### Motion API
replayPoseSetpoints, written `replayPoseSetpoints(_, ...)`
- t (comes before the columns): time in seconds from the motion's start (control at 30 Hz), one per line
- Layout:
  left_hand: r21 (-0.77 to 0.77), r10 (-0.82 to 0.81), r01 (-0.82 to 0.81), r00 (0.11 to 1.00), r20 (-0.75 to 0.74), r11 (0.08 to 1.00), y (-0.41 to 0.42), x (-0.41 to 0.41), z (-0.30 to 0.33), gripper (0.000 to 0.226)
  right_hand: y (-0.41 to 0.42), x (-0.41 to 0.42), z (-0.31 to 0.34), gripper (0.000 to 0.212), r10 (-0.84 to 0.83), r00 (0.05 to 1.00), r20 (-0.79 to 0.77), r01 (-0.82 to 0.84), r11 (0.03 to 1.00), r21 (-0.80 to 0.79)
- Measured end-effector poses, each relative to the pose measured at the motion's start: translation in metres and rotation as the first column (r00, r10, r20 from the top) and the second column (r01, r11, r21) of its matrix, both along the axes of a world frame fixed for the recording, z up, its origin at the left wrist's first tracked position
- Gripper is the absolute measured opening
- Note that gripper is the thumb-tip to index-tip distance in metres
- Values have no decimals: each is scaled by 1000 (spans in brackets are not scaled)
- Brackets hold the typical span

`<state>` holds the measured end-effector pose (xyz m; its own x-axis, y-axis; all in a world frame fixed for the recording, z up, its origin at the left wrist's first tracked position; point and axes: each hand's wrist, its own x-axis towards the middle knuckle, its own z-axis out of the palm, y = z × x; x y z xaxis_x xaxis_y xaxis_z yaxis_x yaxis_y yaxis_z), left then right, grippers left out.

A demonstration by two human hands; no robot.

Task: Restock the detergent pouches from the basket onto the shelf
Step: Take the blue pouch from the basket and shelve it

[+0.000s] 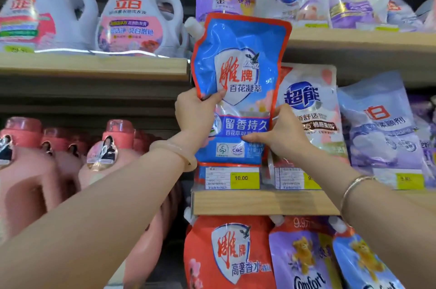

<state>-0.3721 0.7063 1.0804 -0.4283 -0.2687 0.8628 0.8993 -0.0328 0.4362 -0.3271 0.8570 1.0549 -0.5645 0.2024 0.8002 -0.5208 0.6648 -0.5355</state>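
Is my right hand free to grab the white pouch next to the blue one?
Probably not yet: your right hand grips the blue pouch, as does your left hand. The white pouch sits directly behind it, unobstructed.

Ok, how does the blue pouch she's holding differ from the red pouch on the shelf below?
The blue red-edged pouch is held upright in front of the middle shelf by the left hand and right hand; the red pouch hangs or stands below, untouched. The blue one shows whole; the red one is cut off by the frame's bottom edge. Both carry the same white shield logo with red characters and a corner spout.
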Motion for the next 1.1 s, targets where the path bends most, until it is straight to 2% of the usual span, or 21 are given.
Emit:
replayPoseSetpoints(0.13, -11, 38, -37, 998, 56, 999, 0, -17, -9, 15, 1, -2, -1, 67, -61, 996, 72, 50, 988, 144)
replayPoseSetpoints(0.3, -26, 73, -68, 971, 230, 997, 0, -35, -21, 19, 4, -5, 1, 76, -67, 972, 226, 12, 972, 236)
replayPoseSetpoints(0.33, -26, 75, -71, 964, 255, 997, -1, -38, -22, 19, 3, -4, 2, 72, -56, 967, 249, -7, 970, 242)
replayPoseSetpoints(0.43, -46, 30, -15, 943, 333, 999, -5, -35, -18, 18, -1, 0, 5, 28, -67, 972, 227, 17, 976, 215)
replayPoseSetpoints(0.5, -34, -32, 48, 930, 365, 998, -7, -32, -16, 23, -6, 3, 7, 38, -112, 970, 217, 72, 980, 185)
replayPoseSetpoints(0.57, -27, -12, 23, 932, 361, 999, -8, -29, -15, 37, -12, -1, 7, 34, -174, 965, 196, 142, 976, 163)
replayPoseSetpoints(0.67, -32, 35, -25, 929, 369, 999, -12, -27, -12, 51, -17, -1, 4, 59, -268, 947, 175, 250, 961, 118)
replayPoseSetpoints(0.73, -58, 17, 4, 936, 350, 998, -15, -25, -8, 45, -18, -1, -1, 56, -387, 917, 93, 354, 900, 253)
replayPoseSetpoints(0.8, -86, 3, 28, 937, 349, 996, -16, -26, -4, 41, -21, -1, -7, 48, -498, 867, -24, 460, 779, 426)
replayPoseSetpoints(0.93, -80, 52, -25, 937, 346, 996, -15, -34, 3, 37, -31, -4, -7, 51, -656, 705, -269, 675, 502, 541)
replayPoseSetpoints(0.97, -87, 80, -52, 932, 353, 995, -16, -38, 5, 37, -32, -6, -5, 56, -640, 709, -296, 667, 473, 575)
replayPoseSetpoints(1.0, -104, 118, -86, 924, 365, 991, -15, -40, 6, 38, -32, -9, -4, 65, -592, 755, -282, 616, 492, 616)
replayPoseSetpoints(1.07, -164, 219, -166, 891, 397, 972, -12, -42, 8, 39, -32, -14, -4, 83, -461, 878, -129, 414, 597, 687)
replayPoseSetpoints(1.1, -190, 260, -197, 873, 413, 962, -11, -42, 9, 41, -31, -18, -6, 89, -413, 909, -65, 334, 624, 707)
